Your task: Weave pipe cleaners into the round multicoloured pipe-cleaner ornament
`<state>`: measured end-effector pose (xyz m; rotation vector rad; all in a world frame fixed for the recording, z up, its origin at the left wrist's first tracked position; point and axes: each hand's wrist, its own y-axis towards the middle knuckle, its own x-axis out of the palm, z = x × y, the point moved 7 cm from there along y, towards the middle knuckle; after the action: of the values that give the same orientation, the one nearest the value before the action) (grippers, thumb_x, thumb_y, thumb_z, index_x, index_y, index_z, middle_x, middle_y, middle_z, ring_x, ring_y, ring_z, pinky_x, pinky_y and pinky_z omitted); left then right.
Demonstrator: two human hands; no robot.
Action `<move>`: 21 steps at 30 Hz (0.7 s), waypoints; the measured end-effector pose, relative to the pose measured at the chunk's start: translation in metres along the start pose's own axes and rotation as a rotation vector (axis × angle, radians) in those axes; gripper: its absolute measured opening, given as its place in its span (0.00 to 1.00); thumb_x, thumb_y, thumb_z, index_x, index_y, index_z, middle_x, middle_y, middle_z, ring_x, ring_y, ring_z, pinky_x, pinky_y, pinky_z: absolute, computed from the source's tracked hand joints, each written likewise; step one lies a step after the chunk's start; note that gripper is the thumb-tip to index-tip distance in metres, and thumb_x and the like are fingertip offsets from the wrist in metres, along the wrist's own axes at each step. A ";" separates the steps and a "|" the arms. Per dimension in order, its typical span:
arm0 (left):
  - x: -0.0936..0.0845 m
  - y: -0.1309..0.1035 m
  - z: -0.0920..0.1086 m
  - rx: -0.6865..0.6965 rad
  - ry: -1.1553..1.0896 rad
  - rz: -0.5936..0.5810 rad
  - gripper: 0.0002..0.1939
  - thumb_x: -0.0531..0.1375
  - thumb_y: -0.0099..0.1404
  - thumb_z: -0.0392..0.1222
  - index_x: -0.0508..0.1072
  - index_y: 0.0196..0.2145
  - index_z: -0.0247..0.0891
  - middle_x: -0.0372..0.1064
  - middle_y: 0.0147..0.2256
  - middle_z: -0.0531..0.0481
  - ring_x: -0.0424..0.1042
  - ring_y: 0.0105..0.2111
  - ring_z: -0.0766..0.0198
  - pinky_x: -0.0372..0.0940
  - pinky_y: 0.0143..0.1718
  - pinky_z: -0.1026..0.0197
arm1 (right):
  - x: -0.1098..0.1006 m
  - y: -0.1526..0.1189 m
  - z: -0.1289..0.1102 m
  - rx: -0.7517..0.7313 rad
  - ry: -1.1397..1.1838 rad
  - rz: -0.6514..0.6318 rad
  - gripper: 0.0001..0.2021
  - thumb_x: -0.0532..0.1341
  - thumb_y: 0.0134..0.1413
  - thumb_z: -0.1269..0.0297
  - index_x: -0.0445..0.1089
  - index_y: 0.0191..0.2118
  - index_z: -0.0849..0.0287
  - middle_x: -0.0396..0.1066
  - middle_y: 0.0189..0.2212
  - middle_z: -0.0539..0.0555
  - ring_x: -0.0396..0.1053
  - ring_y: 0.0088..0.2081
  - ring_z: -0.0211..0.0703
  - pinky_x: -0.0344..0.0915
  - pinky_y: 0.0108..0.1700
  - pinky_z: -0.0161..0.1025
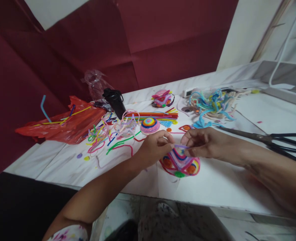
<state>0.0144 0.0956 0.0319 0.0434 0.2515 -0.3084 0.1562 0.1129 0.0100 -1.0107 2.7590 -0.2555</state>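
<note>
Nearest to me is one floral sleeve (68,233), at the lower left, with the left forearm running from it to the work area. Both hands are in view. I read the left hand (154,147) as narrow: thumb and forefinger pinch one end of a lilac strip (181,146). The right hand (205,142) is likewise narrow, fingers curled, thumb and fingertips at the strip's other end. The strip spans the gap between the hands — I cannot tell whether it is fixed to anything below.

Directly beneath the fingertips is the decorated piece (180,164), near the front edge of the white table (228,187). It carries two orange discs and one green disc.

Count of surrounding items:
- one ringed dome (150,126), just beyond the left hand;
- one similar ornament (162,99), farther back;
- one pair of scissors (260,136), beyond the right forearm;
- one black bottle (114,100);
- one red bag (59,124), at left;
- one blue tangle (214,103) — its separate strands I cannot count;
- one purple disc (79,156) and one yellow disc (86,158), side by side at left.
</note>
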 end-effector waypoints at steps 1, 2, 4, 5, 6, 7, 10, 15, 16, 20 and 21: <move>-0.001 -0.002 0.005 0.076 0.097 0.030 0.04 0.61 0.57 0.36 0.69 0.31 0.37 0.69 0.26 0.55 0.69 0.28 0.68 0.63 0.34 0.64 | 0.000 0.000 0.000 -0.001 0.003 0.000 0.22 0.74 0.33 0.57 0.67 0.35 0.57 0.71 0.26 0.49 0.67 0.28 0.39 0.62 0.31 0.35; -0.002 -0.004 0.012 0.160 0.209 0.075 0.02 0.60 0.58 0.35 0.70 0.31 0.37 0.70 0.29 0.53 0.70 0.31 0.66 0.64 0.38 0.63 | 0.001 0.000 -0.001 -0.005 0.006 0.000 0.22 0.73 0.33 0.57 0.67 0.35 0.57 0.71 0.25 0.49 0.67 0.28 0.39 0.61 0.30 0.35; -0.004 -0.010 0.024 0.322 0.432 0.175 0.02 0.60 0.59 0.34 0.71 0.32 0.38 0.72 0.34 0.50 0.71 0.37 0.63 0.64 0.43 0.60 | 0.002 0.000 -0.002 -0.012 0.016 0.000 0.22 0.73 0.34 0.58 0.66 0.36 0.57 0.70 0.25 0.48 0.66 0.27 0.38 0.60 0.30 0.35; -0.004 -0.014 0.028 0.393 0.525 0.209 0.02 0.60 0.60 0.34 0.72 0.32 0.38 0.73 0.35 0.50 0.71 0.38 0.62 0.64 0.43 0.60 | 0.002 0.000 -0.003 -0.015 0.022 0.003 0.22 0.73 0.34 0.58 0.65 0.36 0.57 0.69 0.25 0.48 0.65 0.27 0.38 0.60 0.29 0.35; -0.002 -0.017 0.032 0.454 0.603 0.220 0.02 0.59 0.62 0.35 0.73 0.33 0.38 0.73 0.36 0.49 0.71 0.39 0.62 0.65 0.43 0.60 | 0.002 -0.001 -0.004 -0.017 0.026 0.009 0.22 0.73 0.33 0.58 0.65 0.35 0.57 0.69 0.24 0.47 0.65 0.27 0.38 0.59 0.29 0.35; 0.000 -0.019 0.034 0.508 0.665 0.214 0.03 0.58 0.64 0.37 0.73 0.35 0.39 0.73 0.36 0.49 0.72 0.39 0.62 0.65 0.43 0.61 | 0.002 -0.001 -0.004 -0.015 0.026 0.015 0.22 0.73 0.32 0.59 0.65 0.35 0.57 0.68 0.24 0.47 0.64 0.26 0.37 0.58 0.28 0.34; 0.007 -0.026 0.037 0.656 0.817 0.157 0.09 0.54 0.69 0.38 0.74 0.38 0.38 0.75 0.35 0.48 0.73 0.38 0.62 0.66 0.43 0.61 | 0.001 -0.002 -0.007 -0.008 0.019 0.040 0.22 0.72 0.32 0.59 0.64 0.34 0.56 0.66 0.21 0.45 0.60 0.22 0.35 0.52 0.24 0.33; 0.016 -0.039 0.043 0.828 0.999 0.095 0.12 0.50 0.70 0.34 0.73 0.41 0.35 0.76 0.37 0.44 0.74 0.41 0.60 0.67 0.46 0.57 | -0.001 -0.003 -0.008 0.000 0.053 0.076 0.23 0.72 0.30 0.59 0.63 0.34 0.56 0.66 0.20 0.44 0.60 0.22 0.34 0.51 0.24 0.32; 0.018 -0.041 0.044 0.843 1.020 0.063 0.12 0.50 0.69 0.35 0.73 0.41 0.35 0.76 0.38 0.44 0.74 0.42 0.59 0.67 0.47 0.55 | 0.000 -0.003 -0.008 0.000 0.054 0.079 0.23 0.72 0.29 0.59 0.62 0.34 0.56 0.66 0.20 0.44 0.60 0.22 0.34 0.51 0.24 0.33; 0.022 -0.053 0.046 0.957 1.058 -0.005 0.12 0.52 0.67 0.35 0.72 0.44 0.35 0.75 0.43 0.41 0.72 0.50 0.56 0.66 0.53 0.52 | -0.001 -0.004 -0.008 -0.009 0.054 0.087 0.25 0.72 0.30 0.58 0.61 0.35 0.55 0.64 0.20 0.44 0.59 0.22 0.34 0.51 0.24 0.33; 0.022 -0.055 0.045 0.977 1.064 -0.010 0.12 0.52 0.67 0.35 0.71 0.45 0.35 0.75 0.44 0.41 0.71 0.51 0.56 0.66 0.54 0.52 | -0.001 -0.004 -0.008 -0.014 0.056 0.088 0.25 0.72 0.30 0.58 0.61 0.36 0.55 0.64 0.20 0.44 0.60 0.22 0.34 0.52 0.25 0.33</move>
<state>0.0288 0.0331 0.0700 1.1935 1.1355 -0.3719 0.1575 0.1114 0.0184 -0.8951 2.8506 -0.2558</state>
